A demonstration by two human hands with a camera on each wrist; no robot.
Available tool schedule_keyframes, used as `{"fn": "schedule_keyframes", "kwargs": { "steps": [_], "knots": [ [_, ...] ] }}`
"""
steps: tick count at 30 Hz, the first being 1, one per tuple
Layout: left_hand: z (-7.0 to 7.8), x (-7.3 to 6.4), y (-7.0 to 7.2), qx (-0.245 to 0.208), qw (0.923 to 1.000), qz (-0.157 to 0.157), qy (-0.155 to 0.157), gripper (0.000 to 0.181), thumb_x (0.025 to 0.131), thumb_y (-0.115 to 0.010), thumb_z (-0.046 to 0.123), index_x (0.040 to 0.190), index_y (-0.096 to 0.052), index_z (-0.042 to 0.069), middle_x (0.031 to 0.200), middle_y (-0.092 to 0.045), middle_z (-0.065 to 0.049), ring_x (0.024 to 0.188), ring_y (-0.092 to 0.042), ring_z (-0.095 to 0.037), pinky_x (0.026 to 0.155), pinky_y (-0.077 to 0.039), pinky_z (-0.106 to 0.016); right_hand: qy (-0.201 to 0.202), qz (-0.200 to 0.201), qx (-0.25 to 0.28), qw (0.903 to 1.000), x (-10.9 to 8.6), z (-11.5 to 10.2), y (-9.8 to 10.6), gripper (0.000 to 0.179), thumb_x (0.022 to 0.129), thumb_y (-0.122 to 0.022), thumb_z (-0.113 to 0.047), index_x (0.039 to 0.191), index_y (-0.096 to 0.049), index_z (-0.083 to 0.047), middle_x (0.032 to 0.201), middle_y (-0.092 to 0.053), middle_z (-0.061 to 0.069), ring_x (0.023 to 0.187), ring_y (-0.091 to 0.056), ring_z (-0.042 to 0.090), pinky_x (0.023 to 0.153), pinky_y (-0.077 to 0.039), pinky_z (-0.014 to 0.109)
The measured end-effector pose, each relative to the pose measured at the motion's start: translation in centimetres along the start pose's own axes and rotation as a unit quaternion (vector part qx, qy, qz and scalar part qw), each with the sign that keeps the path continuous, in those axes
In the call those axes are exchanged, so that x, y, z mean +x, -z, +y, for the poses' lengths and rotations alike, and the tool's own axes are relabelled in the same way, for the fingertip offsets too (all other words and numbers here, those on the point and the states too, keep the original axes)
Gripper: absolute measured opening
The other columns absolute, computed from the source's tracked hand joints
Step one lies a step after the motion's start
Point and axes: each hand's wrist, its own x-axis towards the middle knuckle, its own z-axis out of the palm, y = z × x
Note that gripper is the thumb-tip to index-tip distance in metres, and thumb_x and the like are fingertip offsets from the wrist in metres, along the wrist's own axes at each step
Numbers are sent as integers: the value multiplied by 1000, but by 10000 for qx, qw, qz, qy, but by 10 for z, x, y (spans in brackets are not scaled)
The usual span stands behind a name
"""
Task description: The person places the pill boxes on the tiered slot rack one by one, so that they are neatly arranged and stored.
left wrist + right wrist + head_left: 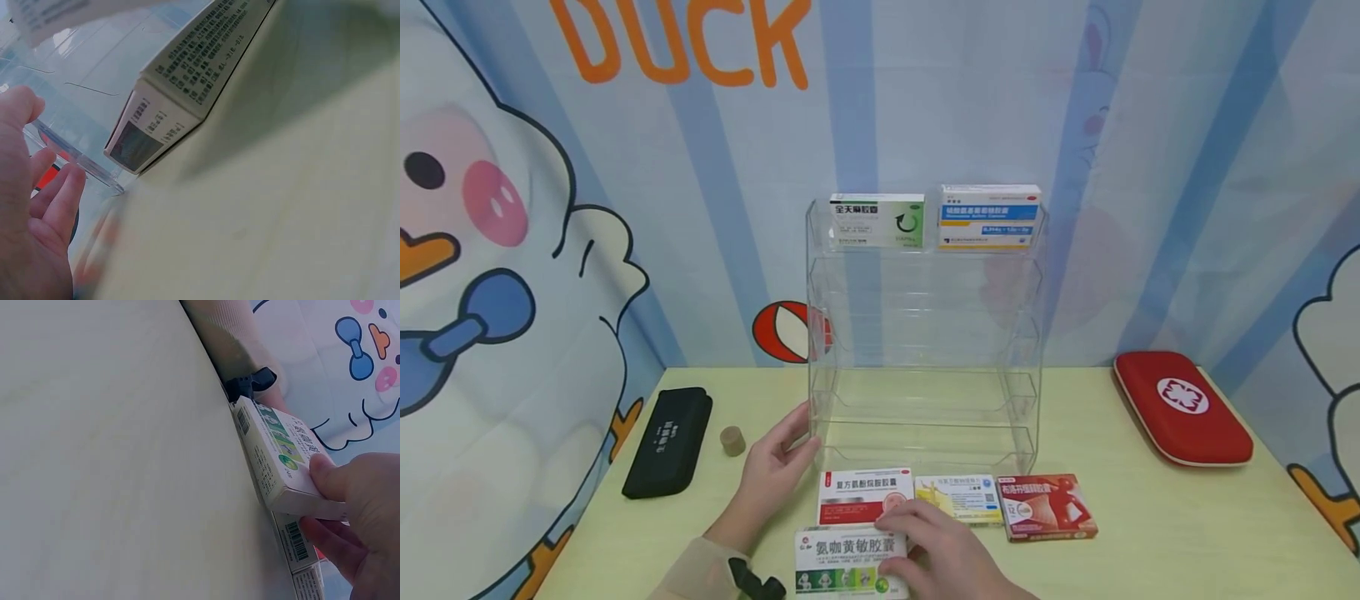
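Note:
My right hand (951,554) pinches a white medicine box with a green picture band (850,565), thumb on its face in the right wrist view. The box is tilted, in front of a row of boxes. That row has a white-and-red capsule box (865,497), a white-and-yellow box (958,500) and a red box (1047,507). They lie before a clear tiered display rack (925,400). My left hand (771,467) rests against the rack's lower left side, fingers loosely bent. Two boxes stand in the top tier: a white-and-green one (877,221) and a white-and-blue one (989,218).
A black case (668,442) and a small tan cylinder (732,441) lie left of the rack. To the right is a red zip case with a white emblem (1183,408). A cartoon-printed backdrop (925,100) hangs behind the pale table (1150,533).

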Motion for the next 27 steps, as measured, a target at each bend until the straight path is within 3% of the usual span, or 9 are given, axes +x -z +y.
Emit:
{"fn": "schedule_keyframes", "kwargs": {
  "steps": [7,13,16,20,27],
  "knots": [
    [2,0,-1,-129,9999,-71,-26,61,106,-71,4,164,-51,8,163,-58,-21,145,-63,-44,108,-58,-17,560,682,6,9961,1,3,2,35,99,-83,-29,131,-77,-16,135,-74,0,105,-73,2,87,-66,17],
    [3,-1,0,-39,10000,-47,-11,61,106,-71,6,164,-52,11,164,-59,-17,145,-64,-38,108,-59,-18,858,1310,-217,9874,10,4,12,36,92,-89,-17,127,-77,-15,129,-74,-1,98,-76,7,81,-67,16],
    [2,0,0,5,10000,-31,-18,60,106,-71,7,164,-53,15,164,-59,-15,145,-65,-22,108,-59,-19,787,1584,-258,9839,17,2,24,38,88,-91,-12,124,-78,-13,127,-73,0,104,-77,13,79,-66,14],
    [2,0,0,65,10000,-30,-1,60,106,-72,7,163,-54,17,165,-59,-11,145,-64,-12,108,-60,-20,817,1925,-473,9767,27,4,41,40,85,-94,-9,122,-78,-11,126,-73,0,104,-77,15,78,-66,14],
    [1,0,-1,114,9999,33,4,61,106,-72,6,163,-54,18,164,-59,-12,148,-61,-31,108,-60,-20,1432,2480,-984,9530,51,7,76,44,83,-94,-2,123,-77,-9,124,-74,4,100,-79,19,81,-65,13]
  ]
}}
